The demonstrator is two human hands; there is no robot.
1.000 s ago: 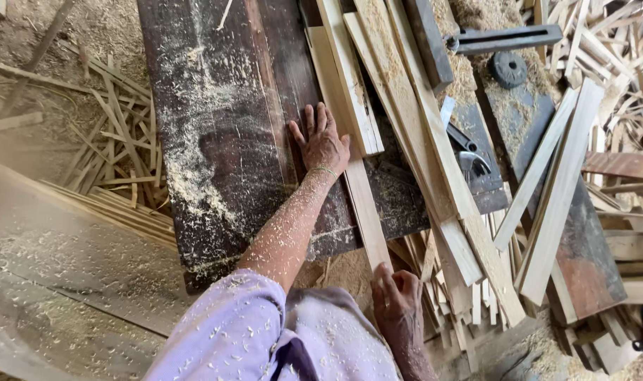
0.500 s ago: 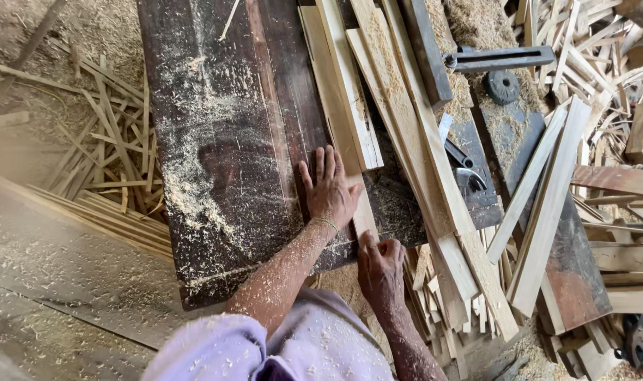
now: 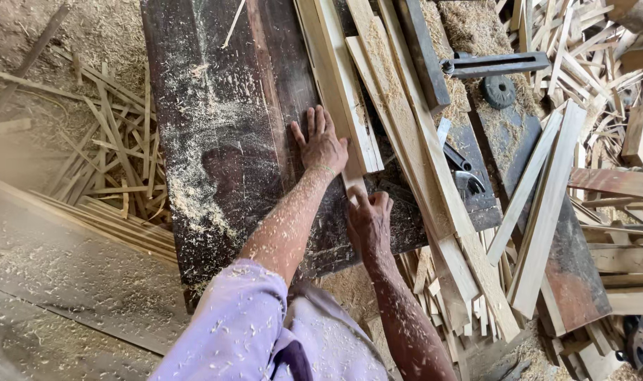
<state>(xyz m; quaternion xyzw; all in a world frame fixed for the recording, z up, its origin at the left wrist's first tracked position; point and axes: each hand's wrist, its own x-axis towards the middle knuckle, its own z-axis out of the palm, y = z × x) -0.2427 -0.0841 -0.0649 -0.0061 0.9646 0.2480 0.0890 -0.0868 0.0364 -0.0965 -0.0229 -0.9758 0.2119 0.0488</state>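
The person stood over a dark, sawdust-strewn saw table [image 3: 215, 141] and fed a pale wooden strip [image 3: 335, 77] along it. The left hand [image 3: 323, 144] lay flat with fingers spread, palm down, pressing the near part of the strip sideways and down against the table; it gripped nothing, only bore on the wood. The right hand [image 3: 369, 222] sat just behind it at the strip's near end, fingers curled around that end, thumb and fingertips closed on the wood as if pushing it forward. Both forearms were flecked with sawdust, and a lilac sleeve [image 3: 229, 324] covered the left upper arm.

The strip ran away from the person, lying beside several other pale planks [image 3: 406, 141] stacked to its right. A dark metal fence bar [image 3: 423, 56] and a clamp arm [image 3: 494, 65] with a round knob [image 3: 500, 90] stood further right. Thin offcut slats [image 3: 110, 148] were heaped on the ground to the left, and more scrap sticks [image 3: 589, 56] lay piled at the right.

By my judgement the step in hand was the push of the strip along the table, about midway through its length. The next move would call for steady forward pressure from the right hand while the left kept the strip tight and straight, with fingers held clear of any blade, which I could not see
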